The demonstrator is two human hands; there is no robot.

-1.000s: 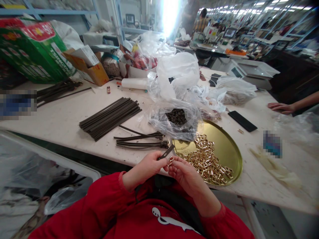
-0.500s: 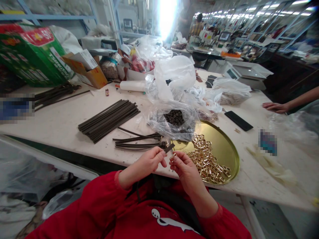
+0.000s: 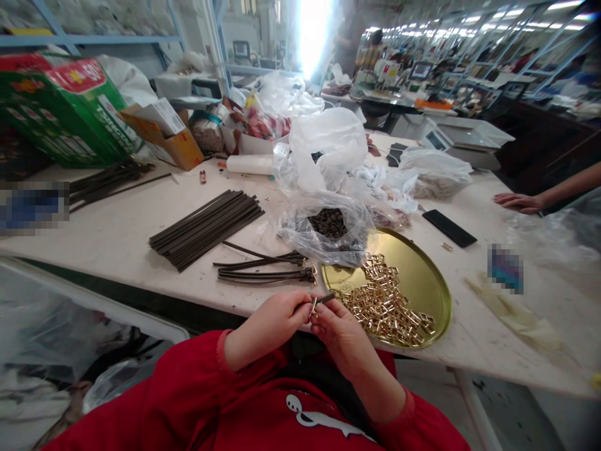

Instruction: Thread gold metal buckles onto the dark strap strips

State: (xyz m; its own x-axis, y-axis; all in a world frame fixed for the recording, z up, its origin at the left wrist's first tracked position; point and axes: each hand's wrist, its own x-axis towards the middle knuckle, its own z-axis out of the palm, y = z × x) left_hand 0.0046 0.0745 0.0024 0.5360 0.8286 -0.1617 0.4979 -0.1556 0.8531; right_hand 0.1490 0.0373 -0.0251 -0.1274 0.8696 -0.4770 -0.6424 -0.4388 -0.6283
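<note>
My left hand (image 3: 275, 318) is closed on a dark brown strap (image 3: 325, 299), whose end sticks out to the right above my right fingers. A small gold buckle (image 3: 313, 309) sits around the strap, between my two hands. My right hand (image 3: 342, 333) pinches the buckle; its fingertips almost meet those of the left. Just beyond my hands lie several straps fitted with buckles (image 3: 263, 273). To the right, a round gold tray (image 3: 428, 275) bears a heap of gold buckles (image 3: 389, 307).
A stack of flat brown straps (image 3: 206, 228) lies to the left. Behind the tray, a clear plastic bag (image 3: 291, 228) holds small dark pieces (image 3: 328, 223). A black phone (image 3: 449, 227) lies at right, near another person's hand (image 3: 521, 202). Boxes (image 3: 70, 116) stand at back left.
My hands have come together and lower. The strap end, apart from the buckle before, now passes through it and points out over my right fingers.
</note>
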